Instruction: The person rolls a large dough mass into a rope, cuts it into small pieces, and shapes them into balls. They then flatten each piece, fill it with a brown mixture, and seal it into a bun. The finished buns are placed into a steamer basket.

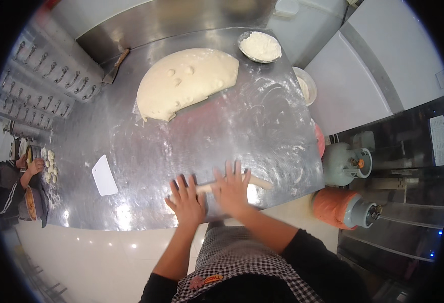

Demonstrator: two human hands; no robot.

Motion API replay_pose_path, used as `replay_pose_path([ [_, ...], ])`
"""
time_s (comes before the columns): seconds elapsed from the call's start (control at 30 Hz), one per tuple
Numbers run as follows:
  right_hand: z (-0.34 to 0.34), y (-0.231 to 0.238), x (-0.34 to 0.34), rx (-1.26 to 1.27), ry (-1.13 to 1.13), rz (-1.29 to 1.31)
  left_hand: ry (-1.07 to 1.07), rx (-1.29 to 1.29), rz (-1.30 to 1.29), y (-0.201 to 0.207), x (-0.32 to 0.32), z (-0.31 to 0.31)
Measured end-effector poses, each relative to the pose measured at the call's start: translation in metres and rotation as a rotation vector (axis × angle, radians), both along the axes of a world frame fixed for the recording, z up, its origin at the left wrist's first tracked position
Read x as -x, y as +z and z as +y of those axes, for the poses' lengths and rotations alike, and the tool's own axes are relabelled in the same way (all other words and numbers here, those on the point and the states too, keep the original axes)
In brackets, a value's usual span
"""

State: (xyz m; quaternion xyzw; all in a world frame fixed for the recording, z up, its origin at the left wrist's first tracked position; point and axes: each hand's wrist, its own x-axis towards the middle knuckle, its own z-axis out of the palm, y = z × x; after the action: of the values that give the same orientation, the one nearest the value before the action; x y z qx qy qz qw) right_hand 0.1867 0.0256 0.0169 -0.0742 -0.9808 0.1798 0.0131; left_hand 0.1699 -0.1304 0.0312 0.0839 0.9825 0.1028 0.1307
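Underneath the left hand [187, 204] and right hand [231, 194], a dough rope [205, 188] is laid pretty much left-to-right on the steel table [272, 131], one end sticking out past the right hand. Nothing's clenched; it's just covered by flat palms, fingers spread and pointed forward. Farther out, a big dough slab [186, 86] is parked.

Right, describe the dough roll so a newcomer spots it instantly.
Find the steel table, then its near edge. Beneath the left hand and right hand lies the dough roll. Unlike the broad dough slab farther back, it's long and thin.
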Motion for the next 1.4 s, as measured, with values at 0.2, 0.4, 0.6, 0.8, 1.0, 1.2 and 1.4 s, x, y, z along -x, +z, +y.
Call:
replay_pose_path([
  [0.2, 0.048, -0.035, 0.112, -0.176, -0.193, 0.218, 0.110, -0.029, 0.070, -0.028, 0.144, -0.008],
  [0.4, 0.046, 0.003, -0.032, -0.045, 0.175, 0.013, -0.294, -0.021, 0.013, -0.002, 0.057, -0.060],
  [0.6, 0.072, 0.012, -0.108, -0.069, 0.067, -0.117, -0.016, -0.550, -0.589, 0.028, 0.021, -0.125],
  [0.8, 0.104, -0.019, 0.017, 0.020, 0.318, 0.134, 0.611, -0.618, -1.033, 0.040, 0.061, -0.180],
  [1.0, 0.101, -0.006, 0.186, 0.402, 0.157, 0.348, 0.209, 0.190, 0.045, 0.019, 0.094, -0.086],
  [1.2, 0.183, 0.002, 0.154, 0.625, -0.216, 0.159, -0.183, -0.443, 0.267, -0.003, 0.115, 0.110],
  [1.4, 0.172, -0.002, 0.094, 1.074, -0.307, -0.256, -0.222, -0.402, 0.173, -0.013, 0.128, 0.155],
])
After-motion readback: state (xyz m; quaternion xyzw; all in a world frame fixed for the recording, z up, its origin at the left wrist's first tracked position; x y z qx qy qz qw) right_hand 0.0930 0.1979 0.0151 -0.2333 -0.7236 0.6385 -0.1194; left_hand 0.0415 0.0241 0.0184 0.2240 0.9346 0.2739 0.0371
